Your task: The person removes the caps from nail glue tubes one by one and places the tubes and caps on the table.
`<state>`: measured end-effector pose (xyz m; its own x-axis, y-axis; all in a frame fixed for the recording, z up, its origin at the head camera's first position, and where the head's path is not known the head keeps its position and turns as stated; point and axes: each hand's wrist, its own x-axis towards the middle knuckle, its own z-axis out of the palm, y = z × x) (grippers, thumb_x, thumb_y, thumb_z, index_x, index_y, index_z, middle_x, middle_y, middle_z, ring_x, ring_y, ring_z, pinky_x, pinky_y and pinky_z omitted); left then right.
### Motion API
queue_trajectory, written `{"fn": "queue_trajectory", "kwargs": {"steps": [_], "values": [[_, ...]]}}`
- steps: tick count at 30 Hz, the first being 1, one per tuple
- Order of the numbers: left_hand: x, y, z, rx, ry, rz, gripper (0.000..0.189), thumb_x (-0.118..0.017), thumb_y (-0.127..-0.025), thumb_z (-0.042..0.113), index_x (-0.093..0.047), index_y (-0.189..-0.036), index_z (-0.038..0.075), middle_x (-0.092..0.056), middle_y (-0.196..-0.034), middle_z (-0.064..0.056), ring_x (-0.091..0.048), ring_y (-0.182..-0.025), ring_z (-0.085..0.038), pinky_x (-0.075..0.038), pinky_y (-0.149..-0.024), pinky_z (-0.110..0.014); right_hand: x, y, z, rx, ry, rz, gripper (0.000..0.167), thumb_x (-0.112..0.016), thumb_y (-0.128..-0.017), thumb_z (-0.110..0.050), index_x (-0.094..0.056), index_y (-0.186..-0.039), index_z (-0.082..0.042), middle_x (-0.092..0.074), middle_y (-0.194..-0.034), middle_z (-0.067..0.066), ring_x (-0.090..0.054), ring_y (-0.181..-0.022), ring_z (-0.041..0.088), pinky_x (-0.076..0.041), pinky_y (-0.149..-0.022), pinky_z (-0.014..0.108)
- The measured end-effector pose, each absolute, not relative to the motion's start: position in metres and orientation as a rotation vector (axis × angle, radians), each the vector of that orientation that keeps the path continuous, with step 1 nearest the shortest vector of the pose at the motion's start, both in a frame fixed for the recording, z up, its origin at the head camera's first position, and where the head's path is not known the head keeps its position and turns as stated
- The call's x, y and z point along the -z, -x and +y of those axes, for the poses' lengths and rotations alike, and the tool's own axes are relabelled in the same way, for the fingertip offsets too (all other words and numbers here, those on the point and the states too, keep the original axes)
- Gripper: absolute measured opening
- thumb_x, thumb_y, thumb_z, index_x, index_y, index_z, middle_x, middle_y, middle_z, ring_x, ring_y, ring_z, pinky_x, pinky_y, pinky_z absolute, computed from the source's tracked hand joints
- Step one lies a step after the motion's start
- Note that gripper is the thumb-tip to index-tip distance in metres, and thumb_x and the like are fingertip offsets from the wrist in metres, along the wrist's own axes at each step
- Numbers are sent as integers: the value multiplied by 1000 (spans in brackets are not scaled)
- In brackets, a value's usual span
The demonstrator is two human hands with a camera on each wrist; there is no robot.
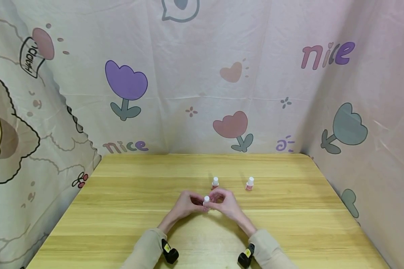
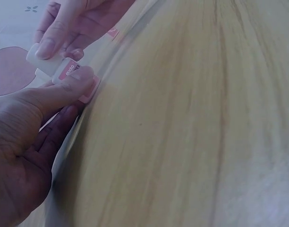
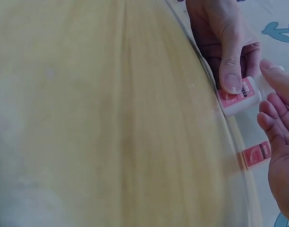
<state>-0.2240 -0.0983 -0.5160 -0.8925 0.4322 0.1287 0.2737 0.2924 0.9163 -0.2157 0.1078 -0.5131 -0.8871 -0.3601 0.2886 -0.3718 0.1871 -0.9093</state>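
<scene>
Between both hands a small white bottle [image 1: 207,199] with a pink label stands at the middle of the table. My left hand [image 1: 187,204] grips its lower part, thumb pressed over the label [image 3: 244,89] in the right wrist view. With thumb and fingers, my right hand [image 1: 225,203] pinches the white cap [image 2: 42,60], which shows in the left wrist view. The bottle's base seems to rest on the tabletop. Just behind the right hand stands a second bottle [image 1: 215,182], partly covered by it. A third bottle [image 1: 250,184] stands upright farther right.
The wooden table [image 1: 121,220] reaches back to a printed cloth [image 1: 185,67] that hangs behind it and at both sides. Black devices sit at the left wrist [image 1: 170,252] and the right wrist [image 1: 246,256].
</scene>
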Motion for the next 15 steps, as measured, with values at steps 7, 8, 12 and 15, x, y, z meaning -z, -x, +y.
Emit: {"fn": "queue_trajectory", "kwargs": {"steps": [7,8,12,15], "values": [[518,226,-101,-1650,-707,2383,22,-88,-77,14,-80,-95,5,-79,-88,-13,-67,-71,-3,-55,-67,-19,516,220,105,-1786,-811,-2344,17,-82,-80,-1,-73,-94,0,-69,-87,19,-60,-77,0,-57,-75,23],[517,226,-101,-1643,-715,2383,21,-88,-77,14,-80,-95,6,-79,-88,-13,-67,-71,-3,-55,-67,-19,515,220,105,-1787,-822,-2332,16,-82,-79,-1,-73,-93,-1,-69,-87,18,-60,-77,0,-58,-76,24],[518,227,-101,-1620,-731,2391,19,-87,-77,14,-80,-94,7,-79,-88,-11,-67,-70,-3,-55,-67,-19,513,219,106,-1786,-869,-2297,14,-82,-80,-3,-75,-92,-3,-70,-87,15,-62,-78,0,-60,-78,25],[518,227,-101,-1618,-739,2398,18,-87,-77,13,-80,-94,8,-79,-87,-11,-67,-70,-3,-55,-67,-19,514,219,107,-1760,-907,-2276,14,-82,-80,-3,-75,-93,-3,-71,-88,14,-63,-79,0,-60,-79,26]]}}
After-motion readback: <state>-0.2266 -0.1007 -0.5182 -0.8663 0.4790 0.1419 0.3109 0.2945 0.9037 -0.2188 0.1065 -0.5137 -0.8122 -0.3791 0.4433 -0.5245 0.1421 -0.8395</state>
